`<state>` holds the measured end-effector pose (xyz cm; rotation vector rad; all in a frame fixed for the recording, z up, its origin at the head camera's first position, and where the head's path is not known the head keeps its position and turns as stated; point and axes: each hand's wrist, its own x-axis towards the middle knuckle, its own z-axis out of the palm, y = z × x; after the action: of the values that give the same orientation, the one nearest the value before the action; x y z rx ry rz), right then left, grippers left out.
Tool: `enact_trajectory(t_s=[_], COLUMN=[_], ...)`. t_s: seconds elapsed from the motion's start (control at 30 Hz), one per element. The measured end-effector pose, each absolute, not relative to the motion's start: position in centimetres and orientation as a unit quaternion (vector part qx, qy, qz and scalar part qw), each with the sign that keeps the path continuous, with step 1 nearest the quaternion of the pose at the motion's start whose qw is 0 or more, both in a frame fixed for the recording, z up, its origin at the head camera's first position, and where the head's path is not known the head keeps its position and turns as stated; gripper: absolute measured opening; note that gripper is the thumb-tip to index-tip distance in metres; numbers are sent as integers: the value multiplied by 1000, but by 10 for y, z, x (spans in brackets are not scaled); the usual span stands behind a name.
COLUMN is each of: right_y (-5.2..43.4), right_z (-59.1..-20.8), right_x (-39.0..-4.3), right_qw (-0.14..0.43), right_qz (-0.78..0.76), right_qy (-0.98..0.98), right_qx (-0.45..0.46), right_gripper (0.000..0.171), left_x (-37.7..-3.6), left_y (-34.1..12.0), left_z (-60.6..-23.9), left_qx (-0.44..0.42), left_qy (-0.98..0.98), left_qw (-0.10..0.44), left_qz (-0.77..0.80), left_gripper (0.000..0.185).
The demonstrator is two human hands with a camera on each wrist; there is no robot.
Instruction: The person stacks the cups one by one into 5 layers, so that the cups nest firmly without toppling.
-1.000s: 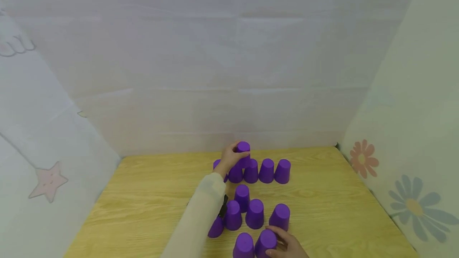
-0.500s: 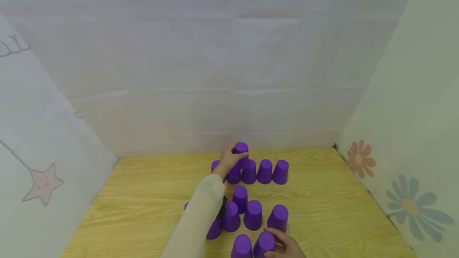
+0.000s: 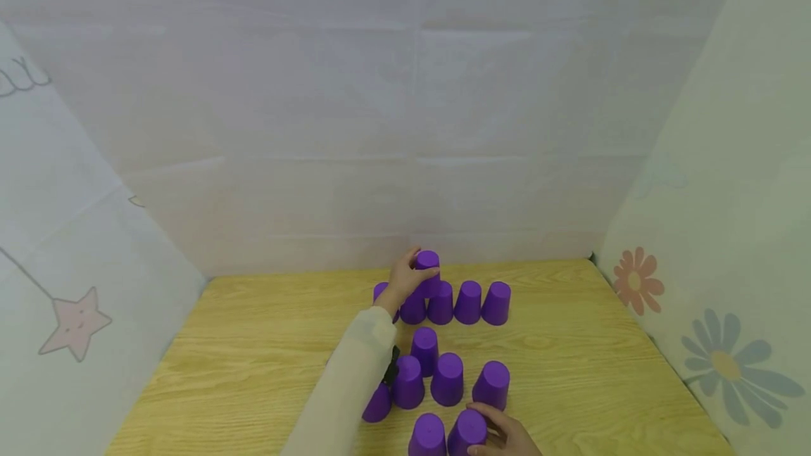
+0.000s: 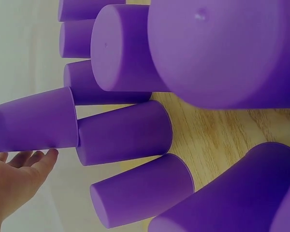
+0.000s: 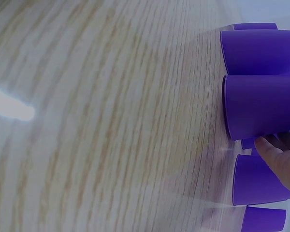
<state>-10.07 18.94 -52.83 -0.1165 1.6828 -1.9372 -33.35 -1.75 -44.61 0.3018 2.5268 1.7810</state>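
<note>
Upside-down purple cups stand on a wooden table. At the back, my left hand (image 3: 405, 279) grips a purple cup (image 3: 428, 269) between thumb and fingers, on top of the back row. In the left wrist view this upper cup (image 4: 36, 121) has its rim right at the bases of two row cups, straddling them, and my left hand (image 4: 19, 181) reaches around its side. Near the front edge, my right hand (image 3: 509, 435) holds another upside-down cup (image 3: 467, 433) with thumb and fingers on its right side. The right wrist view shows that cup (image 5: 263, 107) standing on the table, with my right hand (image 5: 282, 162) against it.
A back-row cup (image 3: 496, 303) marks that row's right end. Between the rows stand several more cups, including one (image 3: 491, 385) at the right and one (image 3: 424, 351) farther back. A front cup (image 3: 427, 435) is beside the right-held one. A white backdrop (image 3: 405, 125) rises behind the table (image 3: 570, 343).
The head view has shifted slightly. Both hands stay on the same cups, and the cups keep their places.
</note>
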Motion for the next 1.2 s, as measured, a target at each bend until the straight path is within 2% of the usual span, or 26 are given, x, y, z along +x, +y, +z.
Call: enact_trajectory(t_s=[0.2, 0.47, 0.7, 0.93, 1.07, 1.2], right_y=[191, 191, 194, 195, 195, 196], right_z=[-526, -516, -515, -511, -505, -499], right_x=[-99, -95, -97, -95, -94, -94], right_qw=[284, 283, 273, 276, 283, 273], right_qz=[-726, -722, -715, -713, -720, -707], right_qy=[623, 630, 641, 643, 632, 649], right_qx=[-72, -41, -60, -53, -36, -59], right_gripper=[62, 61, 58, 60, 58, 56], left_x=[-330, -328, -327, -318, -309, -298], left_y=[-22, -31, -36, -41, -45, -50], left_z=[-438, -431, -426, -416, -412, -407], left_qx=[103, 98, 97, 108, 119, 141], left_qy=[797, 779, 774, 763, 751, 739], left_qw=[32, 45, 34, 23, 33, 48], left_qz=[594, 618, 625, 637, 649, 657], left_gripper=[71, 72, 73, 72, 71, 71])
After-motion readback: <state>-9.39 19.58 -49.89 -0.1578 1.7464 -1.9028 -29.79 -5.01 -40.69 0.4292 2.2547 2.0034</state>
